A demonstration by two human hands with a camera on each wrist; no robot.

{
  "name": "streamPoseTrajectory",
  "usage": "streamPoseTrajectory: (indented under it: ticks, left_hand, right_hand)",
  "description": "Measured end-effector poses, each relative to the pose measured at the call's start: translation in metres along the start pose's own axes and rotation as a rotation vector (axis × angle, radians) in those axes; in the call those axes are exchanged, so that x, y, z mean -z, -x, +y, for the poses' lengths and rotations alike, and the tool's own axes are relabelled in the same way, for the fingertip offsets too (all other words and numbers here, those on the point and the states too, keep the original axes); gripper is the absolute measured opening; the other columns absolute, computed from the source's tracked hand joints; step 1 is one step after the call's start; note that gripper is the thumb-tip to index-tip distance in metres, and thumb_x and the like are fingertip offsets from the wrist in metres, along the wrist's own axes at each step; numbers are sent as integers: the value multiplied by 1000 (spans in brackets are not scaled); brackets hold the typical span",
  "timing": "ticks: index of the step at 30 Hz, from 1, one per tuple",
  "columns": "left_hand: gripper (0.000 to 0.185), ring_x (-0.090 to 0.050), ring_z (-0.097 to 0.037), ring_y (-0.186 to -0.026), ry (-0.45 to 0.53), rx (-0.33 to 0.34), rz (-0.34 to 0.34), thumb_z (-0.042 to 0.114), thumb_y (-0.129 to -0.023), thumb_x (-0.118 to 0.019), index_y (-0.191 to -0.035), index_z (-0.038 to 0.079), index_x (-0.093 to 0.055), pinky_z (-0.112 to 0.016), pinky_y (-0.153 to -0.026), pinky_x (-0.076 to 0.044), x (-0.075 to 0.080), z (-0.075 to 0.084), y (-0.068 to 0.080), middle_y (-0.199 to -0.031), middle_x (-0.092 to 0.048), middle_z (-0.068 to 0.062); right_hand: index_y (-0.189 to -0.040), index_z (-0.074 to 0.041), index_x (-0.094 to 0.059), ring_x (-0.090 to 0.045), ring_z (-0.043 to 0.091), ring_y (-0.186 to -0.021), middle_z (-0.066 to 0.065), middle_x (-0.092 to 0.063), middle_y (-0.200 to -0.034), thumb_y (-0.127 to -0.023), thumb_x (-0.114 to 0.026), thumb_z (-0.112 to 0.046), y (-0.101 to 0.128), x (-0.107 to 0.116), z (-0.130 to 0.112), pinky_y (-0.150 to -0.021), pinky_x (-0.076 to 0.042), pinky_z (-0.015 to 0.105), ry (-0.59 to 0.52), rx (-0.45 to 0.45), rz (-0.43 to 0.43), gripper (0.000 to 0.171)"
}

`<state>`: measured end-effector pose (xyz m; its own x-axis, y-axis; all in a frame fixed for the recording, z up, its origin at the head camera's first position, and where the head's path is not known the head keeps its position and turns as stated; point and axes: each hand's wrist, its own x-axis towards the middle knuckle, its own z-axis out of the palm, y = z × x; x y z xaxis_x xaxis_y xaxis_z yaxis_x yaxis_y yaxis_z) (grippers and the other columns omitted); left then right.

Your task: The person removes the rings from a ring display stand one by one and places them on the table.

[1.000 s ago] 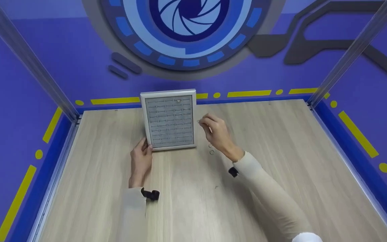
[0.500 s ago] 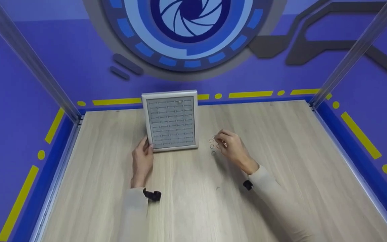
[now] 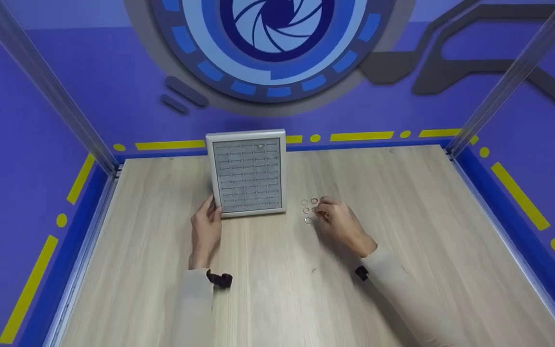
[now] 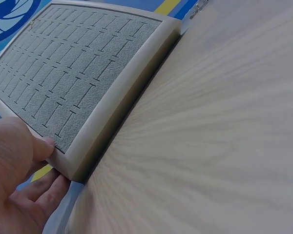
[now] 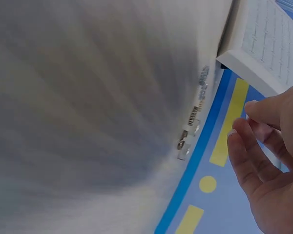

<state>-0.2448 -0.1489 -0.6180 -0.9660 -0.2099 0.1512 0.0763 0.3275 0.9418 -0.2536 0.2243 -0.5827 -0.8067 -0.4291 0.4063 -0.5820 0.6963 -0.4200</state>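
Note:
A silver-framed ring display board (image 3: pixel 247 176) with a grey slotted pad stands tilted back at the rear of the table. One small ring (image 3: pixel 260 145) sits in its top row. My left hand (image 3: pixel 205 231) grips the lower left corner, thumb on the front of the frame and fingers behind, as the left wrist view also shows. My right hand (image 3: pixel 342 224) is low over the table beside several thin rings (image 3: pixel 308 220), its fingertips right at the nearest ring. In the right wrist view, a gap shows between thumb (image 5: pixel 263 109) and fingers, with nothing visible in it.
The wooden table (image 3: pixel 268 299) is bounded by a blue back wall (image 3: pixel 354 115) and side walls. A small mark (image 3: pixel 313 270) shows on the wood in front of the rings. Wrist cameras (image 3: pixel 220 279) are strapped to both arms.
My right hand has moved from the board's right edge down and right to the rings, where one more ring now lies in the far row. My left hand keeps its grip.

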Motion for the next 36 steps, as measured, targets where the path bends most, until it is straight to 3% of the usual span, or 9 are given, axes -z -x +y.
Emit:
streamPoseTrajectory:
  ticks: [18, 36]
  left_hand:
    - [55, -59, -37, -141, -9, -11, -21, -1, -107, -60, -159, -1, -45, -36, -114, -53, 2, -2, 0, -160, -51, -24]
    - [55, -55, -37, -146, -21, 28, -32, 1, -108, -58, -161, -3, -41, -38, -117, -51, 3, 1, 0, -163, -48, -24]
  right_hand:
    - [-90, -1, -83, -72, 20, -84, 8, -74, -93, -91, -79, 6, 8, -7, 5, -72, -65, 33, 57, -110, -118, 8]
    - [-92, -2, -84, -74, 25, -87, 9, -74, -91, -93, -76, 6, 6, -11, 7, -73, -65, 37, 82, -120, -156, 12]
